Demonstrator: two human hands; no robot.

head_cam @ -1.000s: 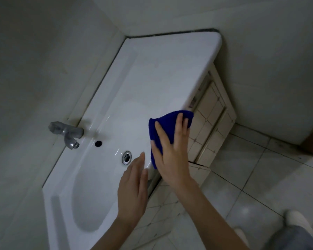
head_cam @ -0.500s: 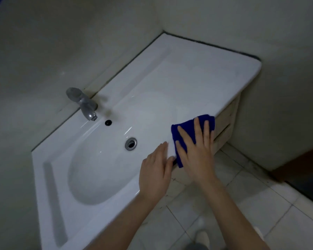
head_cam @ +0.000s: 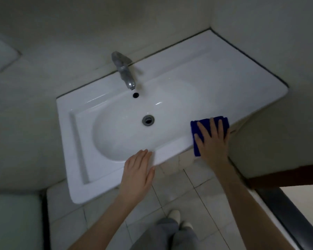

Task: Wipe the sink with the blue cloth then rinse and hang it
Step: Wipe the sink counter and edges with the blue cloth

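White sink (head_cam: 76, 141), seen from above. I judge the wiping to be under way: my right hand (head_cam: 212, 141), fingers straight and spread, presses the folded blue cloth (head_cam: 193, 128) flat on the front rim, right of the drain (head_cam: 148, 120). My left hand (head_cam: 137, 170) lies flat and open on the rim, in front of the drain. Rinsing and hanging remain (the tap (head_cam: 124, 71), behind the drain, is not running). The bowl (head_cam: 116, 141) shows only the drain and an overflow hole (head_cam: 135, 95); I see no water.
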